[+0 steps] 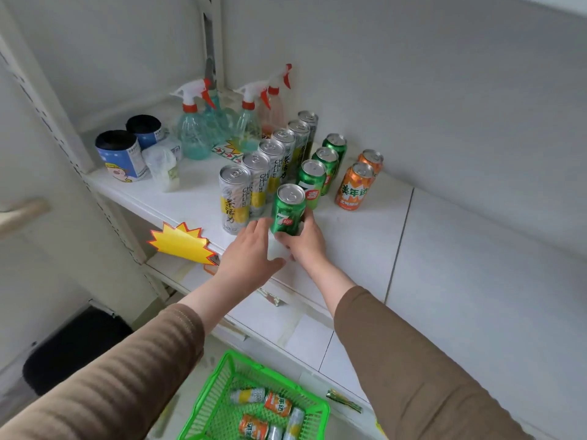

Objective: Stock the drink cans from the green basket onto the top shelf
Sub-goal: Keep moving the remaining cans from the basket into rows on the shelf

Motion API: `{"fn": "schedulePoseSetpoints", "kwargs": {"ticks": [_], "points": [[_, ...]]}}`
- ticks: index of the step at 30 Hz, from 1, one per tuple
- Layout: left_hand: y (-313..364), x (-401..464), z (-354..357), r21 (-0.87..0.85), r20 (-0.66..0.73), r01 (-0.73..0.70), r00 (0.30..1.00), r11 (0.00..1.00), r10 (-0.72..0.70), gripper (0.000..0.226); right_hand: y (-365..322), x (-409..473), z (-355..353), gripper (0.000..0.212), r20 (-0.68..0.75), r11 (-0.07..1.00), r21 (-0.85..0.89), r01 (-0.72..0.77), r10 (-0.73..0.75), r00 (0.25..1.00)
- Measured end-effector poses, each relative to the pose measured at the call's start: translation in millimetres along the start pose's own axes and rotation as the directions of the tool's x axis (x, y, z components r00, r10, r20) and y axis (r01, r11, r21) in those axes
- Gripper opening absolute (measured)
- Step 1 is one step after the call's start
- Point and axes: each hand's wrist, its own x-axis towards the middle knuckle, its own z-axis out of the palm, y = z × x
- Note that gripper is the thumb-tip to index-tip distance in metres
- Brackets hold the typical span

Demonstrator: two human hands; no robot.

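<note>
My right hand [303,241] grips the base of a green 7up can [288,209], upright at the front of the top shelf [444,249]. My left hand [251,255] is beside it with fingers extended, fingertips near the can's lower left; contact is unclear. Behind it stand three more green cans [313,182], a row of several tall silver-and-yellow cans [233,198] to the left, and two orange cans [354,187] to the right. The green basket [219,395] sits below with several orange and silver cans lying in it.
Spray bottles [193,128], two blue rolls [122,155] and a small plastic bag occupy the shelf's back left. A yellow starburst tag [181,242] hangs off the shelf's front edge. A black bin [76,347] stands at lower left. A lower shelf [305,341] sticks out under my arms.
</note>
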Motion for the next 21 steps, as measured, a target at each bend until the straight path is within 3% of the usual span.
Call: {"fn": "schedulePoseSetpoints", "kwargs": {"ticks": [7,13,16,21], "points": [[-17,5,-5,-0.055,0.051,-0.054,0.997,0.997,0.057,0.082,-9,-14,11,0.078,-0.249,0.998,0.004,-0.067,0.066,0.966],[-30,5,-7,-0.058,0.073,-0.086,0.993,0.995,0.09,0.083,6,-26,6,0.063,-0.219,0.982,0.17,-0.083,0.12,0.968],[-34,7,-7,-0.061,0.086,-0.096,0.991,0.993,0.102,0.083,1,-22,9,0.077,-0.215,0.987,0.142,-0.076,0.106,0.971],[-31,14,-7,-0.056,0.113,-0.113,0.986,0.992,0.119,0.084,-10,-9,15,0.066,-0.272,0.99,0.018,-0.141,0.14,0.952]]}}
